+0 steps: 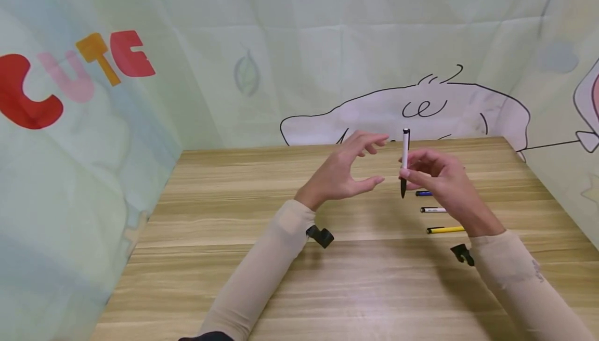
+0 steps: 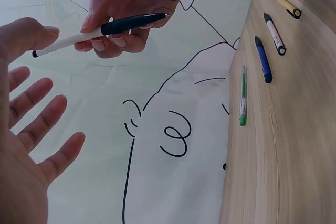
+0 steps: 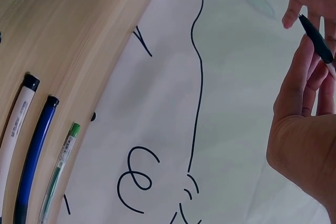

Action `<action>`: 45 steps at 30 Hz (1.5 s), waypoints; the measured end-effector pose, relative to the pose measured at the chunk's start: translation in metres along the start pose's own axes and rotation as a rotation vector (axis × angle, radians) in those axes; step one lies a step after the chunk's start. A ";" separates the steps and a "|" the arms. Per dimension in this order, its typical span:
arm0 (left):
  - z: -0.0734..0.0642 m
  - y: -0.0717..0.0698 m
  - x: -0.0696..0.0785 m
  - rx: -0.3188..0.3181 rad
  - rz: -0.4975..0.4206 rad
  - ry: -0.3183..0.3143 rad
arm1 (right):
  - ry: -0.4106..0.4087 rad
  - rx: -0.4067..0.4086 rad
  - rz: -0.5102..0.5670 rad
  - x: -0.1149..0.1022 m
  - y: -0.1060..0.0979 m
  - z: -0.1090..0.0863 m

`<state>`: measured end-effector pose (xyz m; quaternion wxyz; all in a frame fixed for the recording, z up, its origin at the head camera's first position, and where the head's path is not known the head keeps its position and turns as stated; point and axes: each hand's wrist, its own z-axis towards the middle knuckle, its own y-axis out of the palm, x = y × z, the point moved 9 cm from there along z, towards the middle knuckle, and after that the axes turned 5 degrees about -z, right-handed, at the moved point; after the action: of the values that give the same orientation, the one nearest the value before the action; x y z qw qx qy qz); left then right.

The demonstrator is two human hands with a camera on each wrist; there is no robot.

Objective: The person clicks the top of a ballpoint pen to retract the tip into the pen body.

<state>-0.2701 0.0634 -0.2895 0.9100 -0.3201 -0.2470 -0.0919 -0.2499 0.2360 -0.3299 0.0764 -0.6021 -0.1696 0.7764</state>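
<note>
A white pen with a black grip section (image 1: 405,146) stands almost upright above the table, its tip pointing down. My right hand (image 1: 444,177) pinches it between thumb and fingers around the lower part of the barrel. To the left of the pen, my left hand (image 1: 343,169) is held up with fingers spread and thumb apart, holding nothing. In the left wrist view the left thumb (image 2: 37,34) overlaps the clicker end of the white-and-black pen (image 2: 126,24).
On the wooden table (image 1: 234,258), partly behind the right hand, lie a blue pen (image 1: 423,193), another white pen (image 1: 432,210) and a yellow pen (image 1: 444,230). A green pen (image 2: 243,98) lies beside them. A printed cloth (image 1: 210,86) hangs behind and beside the table.
</note>
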 end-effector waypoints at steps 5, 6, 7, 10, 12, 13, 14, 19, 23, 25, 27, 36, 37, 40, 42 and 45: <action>0.004 0.003 0.001 -0.004 -0.002 0.002 | -0.006 -0.004 0.012 -0.002 0.005 0.001; 0.004 0.003 0.002 -0.005 -0.005 0.001 | -0.009 -0.007 0.015 -0.003 0.006 0.002; 0.005 0.004 0.002 -0.006 -0.006 0.000 | -0.012 -0.010 0.018 -0.003 0.007 0.002; 0.007 0.005 0.003 -0.009 -0.010 -0.002 | -0.017 -0.021 0.037 -0.004 0.010 0.003; 0.008 0.006 0.003 -0.014 -0.010 -0.001 | -0.019 -0.029 0.054 -0.004 0.012 0.004; 0.008 0.007 0.004 -0.016 -0.010 0.000 | -0.019 -0.033 0.064 -0.004 0.012 0.004; 0.009 0.008 0.004 -0.018 -0.011 0.001 | -0.019 -0.037 0.074 -0.005 0.013 0.005; 0.012 0.010 0.005 -0.025 -0.017 0.012 | -0.011 -0.045 0.096 -0.006 0.017 0.007; 0.013 0.012 0.004 -0.024 -0.021 0.014 | 0.001 -0.051 0.104 -0.006 0.020 0.008; 0.013 0.012 0.003 -0.024 -0.023 0.008 | 0.002 -0.057 0.111 -0.007 0.022 0.009; 0.013 0.013 0.001 -0.026 -0.028 0.001 | 0.000 -0.064 0.131 -0.007 0.023 0.010; 0.012 0.016 -0.006 -0.048 -0.063 -0.034 | 0.002 -0.072 0.203 -0.006 0.028 0.013; 0.012 0.017 -0.007 -0.051 -0.070 -0.037 | 0.003 -0.071 0.203 -0.006 0.028 0.013; 0.011 0.018 -0.009 -0.059 -0.099 -0.052 | 0.012 -0.064 0.202 -0.005 0.029 0.012; 0.011 0.019 -0.011 -0.064 -0.130 -0.067 | 0.022 -0.061 0.211 -0.005 0.030 0.012; 0.010 0.020 -0.015 -0.067 -0.189 -0.097 | 0.030 -0.054 0.216 -0.003 0.030 0.012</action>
<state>-0.2804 0.0852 -0.3010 0.8732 -0.3296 -0.3164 -0.1698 -0.2579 0.2047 -0.3353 -0.0213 -0.6304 -0.1237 0.7661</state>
